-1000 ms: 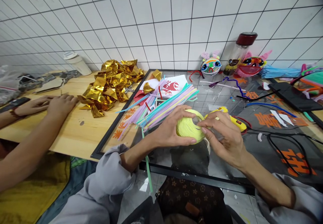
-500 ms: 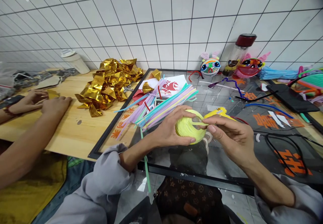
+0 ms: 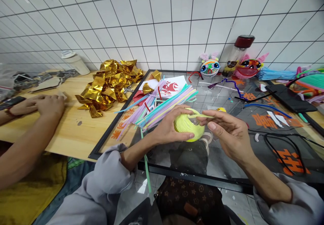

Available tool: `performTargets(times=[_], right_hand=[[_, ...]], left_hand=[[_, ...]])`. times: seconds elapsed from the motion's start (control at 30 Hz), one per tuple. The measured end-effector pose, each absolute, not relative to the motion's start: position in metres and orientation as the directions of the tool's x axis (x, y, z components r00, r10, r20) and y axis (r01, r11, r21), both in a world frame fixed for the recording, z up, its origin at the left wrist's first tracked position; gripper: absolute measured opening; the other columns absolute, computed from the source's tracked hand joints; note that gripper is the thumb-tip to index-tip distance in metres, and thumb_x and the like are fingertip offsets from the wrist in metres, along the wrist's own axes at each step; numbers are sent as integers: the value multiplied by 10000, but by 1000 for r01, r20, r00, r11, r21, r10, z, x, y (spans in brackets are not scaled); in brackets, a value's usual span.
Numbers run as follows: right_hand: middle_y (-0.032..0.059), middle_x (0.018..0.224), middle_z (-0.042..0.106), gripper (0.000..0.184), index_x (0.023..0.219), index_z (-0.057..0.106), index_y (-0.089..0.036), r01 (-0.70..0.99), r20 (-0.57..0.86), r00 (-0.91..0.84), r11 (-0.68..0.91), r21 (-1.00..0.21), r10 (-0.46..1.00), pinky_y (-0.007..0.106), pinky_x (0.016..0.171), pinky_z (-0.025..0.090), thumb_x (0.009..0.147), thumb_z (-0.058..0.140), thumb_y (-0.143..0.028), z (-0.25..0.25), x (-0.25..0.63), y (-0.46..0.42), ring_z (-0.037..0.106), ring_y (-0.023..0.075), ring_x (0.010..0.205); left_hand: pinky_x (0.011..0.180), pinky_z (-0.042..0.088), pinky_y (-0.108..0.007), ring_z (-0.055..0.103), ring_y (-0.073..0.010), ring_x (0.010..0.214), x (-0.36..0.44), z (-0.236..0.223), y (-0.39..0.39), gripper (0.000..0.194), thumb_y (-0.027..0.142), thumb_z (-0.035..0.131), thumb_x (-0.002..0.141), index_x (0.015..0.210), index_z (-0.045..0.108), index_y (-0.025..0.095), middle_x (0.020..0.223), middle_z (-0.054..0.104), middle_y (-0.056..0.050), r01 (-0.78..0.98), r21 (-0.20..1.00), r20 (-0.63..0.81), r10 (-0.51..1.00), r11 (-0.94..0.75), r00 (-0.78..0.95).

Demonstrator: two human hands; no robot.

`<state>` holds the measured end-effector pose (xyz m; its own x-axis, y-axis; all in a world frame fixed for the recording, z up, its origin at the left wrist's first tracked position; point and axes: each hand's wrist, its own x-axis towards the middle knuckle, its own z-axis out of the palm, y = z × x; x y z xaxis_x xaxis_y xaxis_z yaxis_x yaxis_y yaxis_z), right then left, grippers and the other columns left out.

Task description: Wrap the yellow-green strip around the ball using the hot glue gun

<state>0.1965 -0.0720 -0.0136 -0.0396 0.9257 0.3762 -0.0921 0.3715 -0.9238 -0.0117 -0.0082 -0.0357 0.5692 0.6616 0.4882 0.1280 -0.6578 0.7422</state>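
Note:
My left hand (image 3: 169, 125) is closed around a pale yellow ball (image 3: 188, 128) wound with rows of fuzzy pipe cleaner. The upper right of the ball is not covered and looks see-through. My right hand (image 3: 231, 133) pinches the loose end of a yellow pipe cleaner (image 3: 195, 115) at the ball's upper edge. Just behind my right fingers, a yellow glue gun (image 3: 221, 109) is mostly hidden. Left of the ball lies a bundle of pastel pipe cleaners (image 3: 167, 108) on the dark glossy table mat (image 3: 157, 150).
Gold foil pieces (image 3: 108, 83) are heaped at left, near a co-worker's hands (image 3: 50, 106). Along the wall stand two decorated animal heads (image 3: 210, 66) and a red-lidded bottle (image 3: 234, 56). A phone (image 3: 291, 98) and a black cable (image 3: 280, 150) lie at right.
My right fingers have shifted slightly left and up with the pipe cleaner, now closer against the ball. The glue gun is more covered. The co-worker's hands moved left.

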Motion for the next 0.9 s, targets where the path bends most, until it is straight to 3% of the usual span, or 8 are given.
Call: performTargets(times=[0.3, 0.4, 0.5, 0.6, 0.67, 0.7, 0.77, 0.9], right_hand=[[30, 1065, 800, 394, 1268, 678, -325, 18, 476, -68, 479, -878, 877, 324, 803, 601, 882, 756, -332, 1, 208, -60, 739, 172, 897], [45, 1010, 788, 340, 1213, 689, -278, 247, 550, 103, 515, -821, 829, 353, 814, 584, 882, 715, -348, 10, 229, -42, 729, 203, 922], [77, 953, 769, 281, 1094, 714, -207, 621, 563, 149, 366, -693, 813, 384, 810, 560, 871, 648, -365, 12, 255, -25, 718, 236, 888], [120, 917, 761, 313, 978, 706, -171, 916, 324, 75, 63, -396, 943, 390, 723, 530, 885, 603, -451, 2, 271, -19, 719, 279, 839], [168, 978, 753, 402, 935, 685, -165, 991, 143, 28, -8, -136, 989, 417, 704, 517, 887, 596, -553, -6, 275, -20, 722, 332, 875], [189, 990, 746, 435, 907, 675, -164, 998, 91, 23, -17, -66, 996, 434, 699, 515, 867, 617, -593, -10, 274, -22, 723, 357, 884], [211, 961, 735, 457, 844, 656, -168, 999, 45, 33, -33, -22, 998, 456, 685, 512, 791, 699, -620, -16, 271, -23, 723, 390, 868], [165, 850, 724, 317, 767, 633, -194, 996, -2, 82, -82, -38, 997, 407, 624, 481, 727, 749, -486, -21, 265, -21, 722, 360, 786]], left_hand=[[1088, 491, -429, 619, -307, 1260, -12, -37, -4, 638, 390, 872, 655, 1212, 628, 197, 1332, 647, -113, 124, 912, 297, 840, -390, 455], [995, 537, -391, 650, -292, 1181, -13, -40, -2, 692, 413, 884, 618, 1215, 609, 198, 1333, 644, -105, 123, 960, 190, 907, -252, 375], [895, 555, -343, 671, -260, 1077, -14, -42, 1, 717, 424, 884, 607, 1220, 592, 193, 1231, 675, -88, 95, 981, 126, 929, -168, 348], [907, 542, -332, 664, -242, 1053, -14, -42, 4, 710, 427, 881, 603, 1205, 596, 184, 1189, 680, -76, 70, 984, 131, 939, -162, 319], [916, 536, -334, 663, -236, 1043, -14, -43, 5, 722, 429, 884, 597, 1210, 594, 182, 1184, 682, -74, 62, 986, 130, 940, -157, 316], [916, 535, -334, 663, -233, 1038, -14, -43, 5, 729, 426, 884, 595, 1217, 592, 182, 1185, 683, -74, 63, 986, 125, 940, -153, 317], [912, 535, -331, 665, -225, 1030, -14, -43, 5, 743, 417, 880, 600, 1238, 581, 183, 1191, 684, -75, 62, 989, 108, 942, -134, 318], [920, 537, -333, 662, -238, 1073, -13, -42, 4, 743, 444, 870, 606, 1246, 592, 188, 1246, 675, -87, 109, 981, 120, 941, -162, 317]])
